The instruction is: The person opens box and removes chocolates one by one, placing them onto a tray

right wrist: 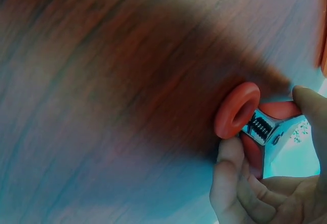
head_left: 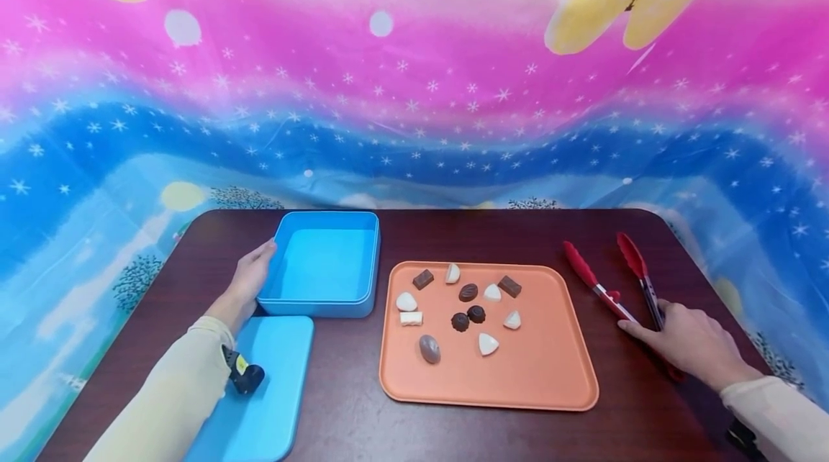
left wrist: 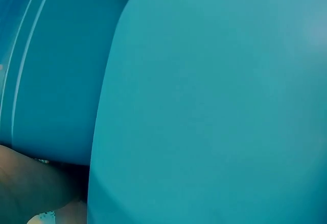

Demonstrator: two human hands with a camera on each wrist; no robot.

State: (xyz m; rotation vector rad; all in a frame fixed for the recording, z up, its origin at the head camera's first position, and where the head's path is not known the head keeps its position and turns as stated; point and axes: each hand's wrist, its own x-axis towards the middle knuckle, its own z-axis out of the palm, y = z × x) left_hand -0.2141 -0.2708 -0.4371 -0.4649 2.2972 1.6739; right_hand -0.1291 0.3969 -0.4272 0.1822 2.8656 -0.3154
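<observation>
My left hand (head_left: 251, 276) rests against the left wall of a square blue box (head_left: 369, 304), its fingertips right at the rim. No contents show inside the box. In the left wrist view, part of the hand (left wrist: 30, 185) lies beside the box wall (left wrist: 61, 81). Below my left forearm is a flat blue lid (head_left: 272, 383). On the right, my right hand (head_left: 696, 340) holds red-and-metal tongs (head_left: 609, 296) by the handle end, their arms spread apart. The right wrist view shows thumb and fingers around the tongs near their spring and red ring (right wrist: 237, 110).
An orange tray (head_left: 537, 383) lies between box and tongs. Spread on it are several chocolates, dark ones (head_left: 509, 286), white ones (head_left: 488, 344) and a grey-brown egg shape (head_left: 429, 349). The dark wooden table (head_left: 343, 390) has a patterned cloth (head_left: 414, 102) hanging behind it.
</observation>
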